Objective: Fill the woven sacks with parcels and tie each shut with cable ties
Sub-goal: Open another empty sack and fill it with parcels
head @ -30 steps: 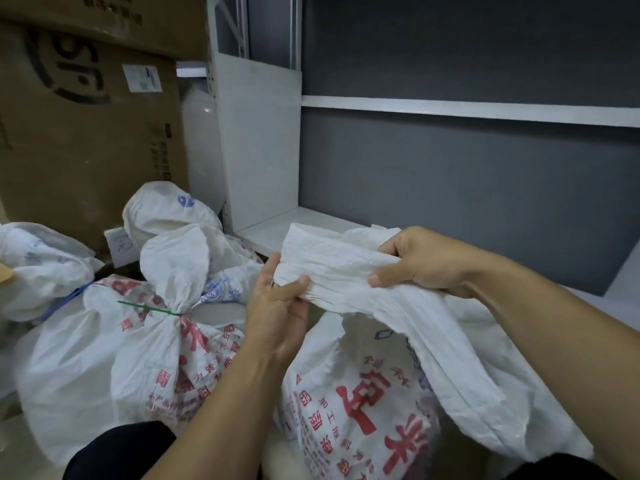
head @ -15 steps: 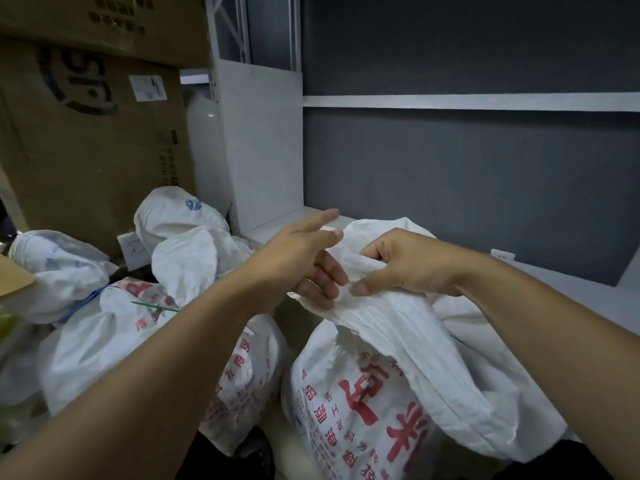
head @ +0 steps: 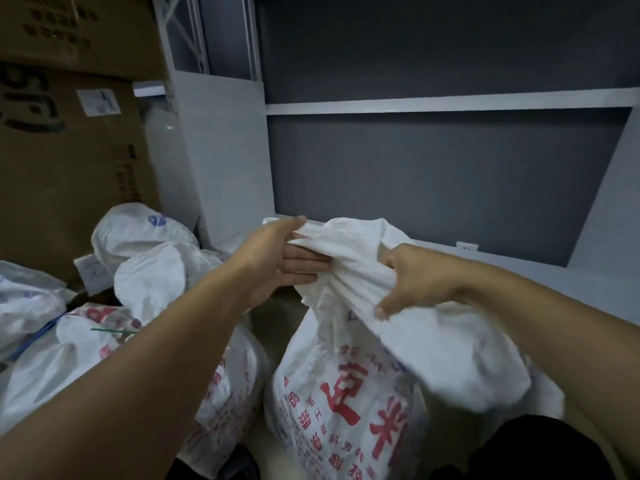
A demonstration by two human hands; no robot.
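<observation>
Sacks [head: 114,344] at your left sit tied; your left hand [head: 277,261] and right hand [head: 412,278] bunch this sack's neck [head: 343,271], fingers clenched on it, untied.

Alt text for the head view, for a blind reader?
Both hands gather the open mouth of a white woven sack with red print: left hand, right hand. Tied white sacks and brown cardboard boxes sit left.

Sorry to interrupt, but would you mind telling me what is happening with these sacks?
A person is gathering the open mouth of a filled woven sack printed in red. The right hand grips the bunched neck, while the left hand holds the top edge. No cable tie is on it yet. To the left lie other sacks, one already closed with a green tie.
</observation>
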